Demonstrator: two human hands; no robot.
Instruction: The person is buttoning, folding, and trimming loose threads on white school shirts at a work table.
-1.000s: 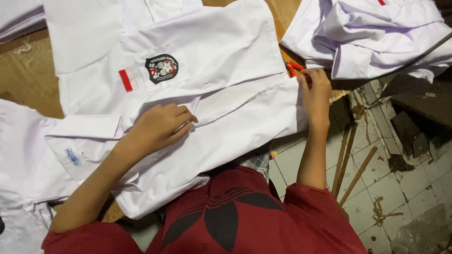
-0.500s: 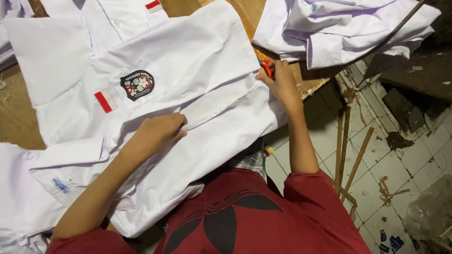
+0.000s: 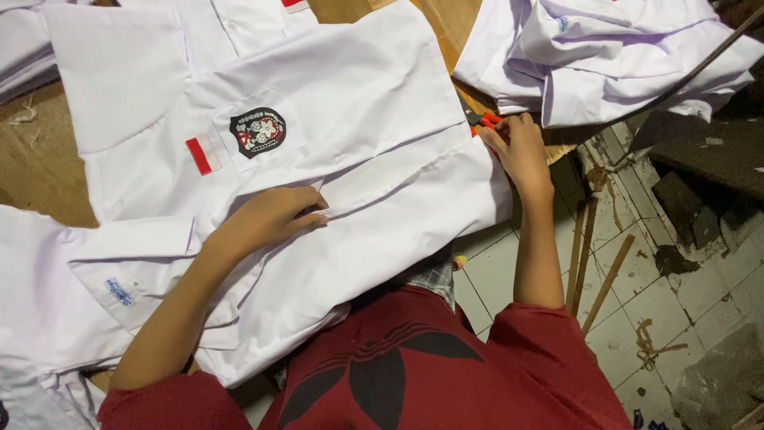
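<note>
White cotton, a school shirt (image 3: 342, 159) with a chest badge, lies spread on the wooden table (image 3: 36, 171) under both hands. The left hand (image 3: 270, 219) presses flat on its front placket, fingers together. Farther out, the right hand (image 3: 517, 147) grips a small orange-handled tool (image 3: 482, 120) at the shirt's edge. Beyond it lies a heap of white shirts (image 3: 613, 56).

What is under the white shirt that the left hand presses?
The shirt lies on a wooden table, bare at its left. Its lower edge overlaps more white cloth. What else lies beneath is covered. The left hand rests on top.
</note>
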